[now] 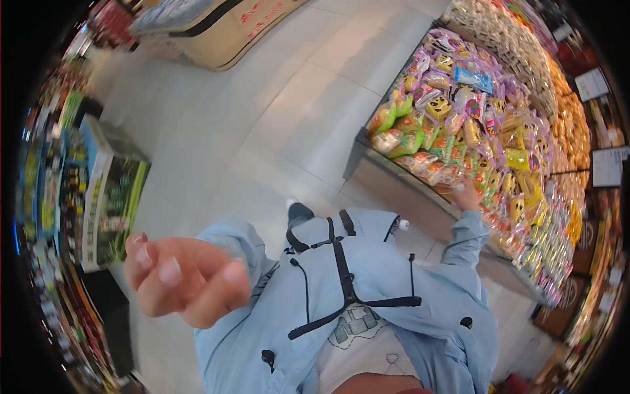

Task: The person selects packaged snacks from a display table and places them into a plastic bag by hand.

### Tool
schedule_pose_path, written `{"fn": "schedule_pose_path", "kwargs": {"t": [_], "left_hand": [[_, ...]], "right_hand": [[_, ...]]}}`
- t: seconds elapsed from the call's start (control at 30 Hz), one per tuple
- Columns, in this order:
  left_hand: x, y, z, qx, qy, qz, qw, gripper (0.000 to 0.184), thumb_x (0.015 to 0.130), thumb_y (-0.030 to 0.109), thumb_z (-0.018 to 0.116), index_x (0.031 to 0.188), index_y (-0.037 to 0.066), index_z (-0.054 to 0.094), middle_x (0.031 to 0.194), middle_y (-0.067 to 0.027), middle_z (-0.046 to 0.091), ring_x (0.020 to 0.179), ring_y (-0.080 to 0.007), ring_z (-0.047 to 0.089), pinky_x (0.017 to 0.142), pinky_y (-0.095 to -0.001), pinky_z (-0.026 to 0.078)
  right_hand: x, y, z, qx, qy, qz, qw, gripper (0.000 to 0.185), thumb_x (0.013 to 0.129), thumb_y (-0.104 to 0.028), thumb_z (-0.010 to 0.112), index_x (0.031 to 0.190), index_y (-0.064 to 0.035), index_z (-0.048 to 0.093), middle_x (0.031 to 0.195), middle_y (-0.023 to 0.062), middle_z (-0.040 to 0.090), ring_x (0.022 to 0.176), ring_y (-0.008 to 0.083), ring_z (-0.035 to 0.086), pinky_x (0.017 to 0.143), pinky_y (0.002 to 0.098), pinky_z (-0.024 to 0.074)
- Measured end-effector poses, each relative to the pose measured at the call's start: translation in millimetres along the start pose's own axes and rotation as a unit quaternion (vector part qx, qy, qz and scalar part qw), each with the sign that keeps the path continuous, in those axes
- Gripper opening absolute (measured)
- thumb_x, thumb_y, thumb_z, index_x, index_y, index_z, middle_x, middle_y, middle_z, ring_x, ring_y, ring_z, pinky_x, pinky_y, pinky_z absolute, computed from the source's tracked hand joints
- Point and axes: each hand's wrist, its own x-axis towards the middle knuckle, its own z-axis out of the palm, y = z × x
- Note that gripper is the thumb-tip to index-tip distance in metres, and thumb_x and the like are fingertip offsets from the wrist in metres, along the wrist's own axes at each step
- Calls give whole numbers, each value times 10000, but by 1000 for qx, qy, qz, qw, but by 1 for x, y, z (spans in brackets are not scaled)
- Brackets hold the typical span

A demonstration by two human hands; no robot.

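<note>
My left hand [187, 279] is raised close to the camera, palm up, with its half-curled fingers apart and nothing in them. On the other side, my right hand [466, 196] reaches over the edge of a display bin [407, 172] and touches the small wrapped snacks [436, 172] near its front. Its fingers are small in the view and partly lost among the packets, so I cannot tell whether they grip one. Purple-and-yellow packets [440, 108] with printed faces fill the part beyond, and green-wrapped ones [408, 141] lie at the near left corner.
A blue packet [474, 80] lies on the heap. Price signs [610, 166] stand behind the bin. Shelves with a printed green-and-white panel [115, 207] rise at left. A beige display stand [203, 43] sits at the far end of the tiled floor [262, 125].
</note>
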Motion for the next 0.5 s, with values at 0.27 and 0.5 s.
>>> {"fn": "schedule_pose_path", "kwargs": {"t": [0.27, 0.5], "left_hand": [[-67, -192, 47, -124, 18, -119, 985, 217, 700, 87, 469, 813, 206, 611, 982, -83, 490, 1003, -324, 451, 859, -420, 381], [-102, -269, 133, -242, 29, -146, 959, 78, 734, 34, 517, 769, 72, 575, 914, -129, 517, 934, -334, 490, 803, -440, 374]], "right_hand": [[-45, -34, 8, -91, -37, 201, 975, 628, 635, -178, 634, 1224, -34, 471, 1031, 187, 602, 946, 349, 572, 842, 390, 446], [-47, -57, 54, -75, 299, 156, 939, 572, 637, -146, 615, 1192, -58, 514, 1166, 158, 558, 1058, 308, 541, 899, 341, 427]]}}
